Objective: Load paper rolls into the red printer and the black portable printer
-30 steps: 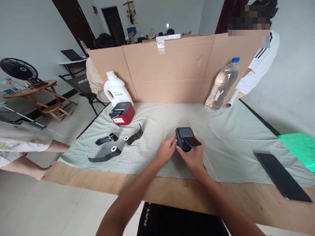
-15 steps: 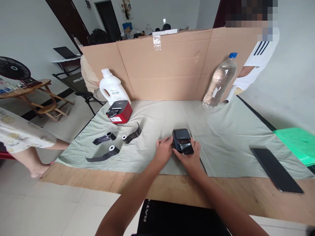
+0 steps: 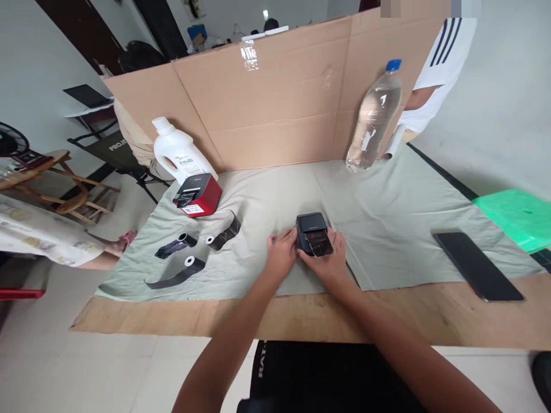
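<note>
A small black receipt printer (image 3: 310, 222) rests on the grey-green cloth in front of me. A glossy black strip (image 3: 318, 243) sticks out of its near side. My left hand (image 3: 282, 250) presses against the printer's left side with bent fingers. From the near right, my right hand (image 3: 330, 261) wraps round the printer, its thumb along the front under the strip and its fingers at the right side. Left of my hands lie three partly unrolled black rolls: one with a white core (image 3: 194, 264), another (image 3: 224, 232) beyond it, and a crumpled one (image 3: 176, 245).
A red-and-black printer (image 3: 202, 195) stands before a white jug (image 3: 183, 152) at the back left. A clear bottle with a blue cap (image 3: 373, 117) leans by the cardboard screen (image 3: 275, 97). A black phone (image 3: 477, 265) lies at right, near a green stool (image 3: 514, 218). People are around the table.
The camera view has tilted and shifted slightly, so everything sits differently in the picture. Both hands keep their places on the black printer.
</note>
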### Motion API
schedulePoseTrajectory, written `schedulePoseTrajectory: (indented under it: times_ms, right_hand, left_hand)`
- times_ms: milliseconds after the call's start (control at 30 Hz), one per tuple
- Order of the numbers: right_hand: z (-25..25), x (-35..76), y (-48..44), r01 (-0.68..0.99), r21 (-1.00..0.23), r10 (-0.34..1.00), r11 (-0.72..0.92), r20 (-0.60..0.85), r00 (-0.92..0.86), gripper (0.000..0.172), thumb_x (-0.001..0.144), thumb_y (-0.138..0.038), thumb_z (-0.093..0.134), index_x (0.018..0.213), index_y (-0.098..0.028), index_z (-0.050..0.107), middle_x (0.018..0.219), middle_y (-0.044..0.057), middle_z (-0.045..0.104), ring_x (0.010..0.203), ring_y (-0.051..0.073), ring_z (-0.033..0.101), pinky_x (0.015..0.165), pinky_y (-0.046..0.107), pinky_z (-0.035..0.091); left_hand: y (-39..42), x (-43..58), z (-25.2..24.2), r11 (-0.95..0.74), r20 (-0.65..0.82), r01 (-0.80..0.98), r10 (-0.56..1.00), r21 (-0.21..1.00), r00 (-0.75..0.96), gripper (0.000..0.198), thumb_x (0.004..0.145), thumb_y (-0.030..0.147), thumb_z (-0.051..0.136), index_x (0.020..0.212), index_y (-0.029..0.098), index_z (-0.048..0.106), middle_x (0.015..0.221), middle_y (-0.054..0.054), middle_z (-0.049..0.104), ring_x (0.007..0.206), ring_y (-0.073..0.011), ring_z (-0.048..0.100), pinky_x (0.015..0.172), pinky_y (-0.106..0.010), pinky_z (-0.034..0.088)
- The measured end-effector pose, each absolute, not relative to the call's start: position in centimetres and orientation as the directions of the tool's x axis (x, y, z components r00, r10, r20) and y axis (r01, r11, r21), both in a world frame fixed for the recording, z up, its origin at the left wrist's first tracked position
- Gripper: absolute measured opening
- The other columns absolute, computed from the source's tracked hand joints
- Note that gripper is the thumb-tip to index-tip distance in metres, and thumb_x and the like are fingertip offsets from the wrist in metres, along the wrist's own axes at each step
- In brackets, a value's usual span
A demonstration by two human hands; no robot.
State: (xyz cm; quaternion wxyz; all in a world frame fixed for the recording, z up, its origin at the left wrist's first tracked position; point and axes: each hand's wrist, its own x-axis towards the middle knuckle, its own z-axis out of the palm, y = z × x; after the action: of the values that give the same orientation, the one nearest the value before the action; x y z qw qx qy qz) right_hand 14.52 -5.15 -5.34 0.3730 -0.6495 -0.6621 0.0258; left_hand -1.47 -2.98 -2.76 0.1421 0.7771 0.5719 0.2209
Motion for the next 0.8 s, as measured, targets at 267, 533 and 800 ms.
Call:
schedulePoseTrajectory:
  times_ms: [267, 533, 800]
  right_hand:
    - [-4.9, 14.4, -5.4, 0.828, -0.545, 0.895, 0.133, 0.425, 0.136, 0.087, 0.078, -0.061, 0.074, 0.142, -0.01, 0.044, 0.123, 0.021, 0.056, 0.114, 0.039, 0.049, 0.1, 0.055, 0.041]
    - [-4.4, 14.3, -5.5, 0.815, -0.566, 0.892, 0.127, 0.425, 0.156, 0.086, 0.075, -0.055, 0.076, 0.142, -0.013, 0.044, 0.12, 0.019, 0.055, 0.113, 0.039, 0.05, 0.095, 0.054, 0.044]
    - [-4.7, 14.6, -5.2, 0.813, -0.567, 0.892, 0.133, 0.426, 0.151, 0.083, 0.074, -0.058, 0.076, 0.137, -0.013, 0.045, 0.118, 0.018, 0.055, 0.11, 0.037, 0.049, 0.095, 0.052, 0.043]
  left_hand:
    - [-2.0, -1.4, -2.3, -0.284, 0.19, 0.697, 0.959, 0.658, 0.211, 0.052, 0.103, 0.016, 0.038, 0.152, 0.023, 0.052, 0.159, -0.006, 0.05, 0.151, -0.0204, 0.043, 0.127, -0.045, 0.028]
    - [1.7, 0.2, -0.6, -0.221, 0.125, 0.668, 0.974, 0.71, 0.189, 0.049, 0.107, 0.028, 0.038, 0.154, 0.02, 0.05, 0.158, -0.009, 0.05, 0.152, -0.0222, 0.042, 0.127, -0.047, 0.03]
    - [3.2, 0.5, 3.0, -0.342, 0.24, 0.841, 0.935, 0.418, 0.261, 0.021, 0.095, 0.022, 0.061, 0.105, 0.027, 0.079, 0.111, -0.003, 0.08, 0.115, -0.0262, 0.065, 0.111, -0.047, 0.043]
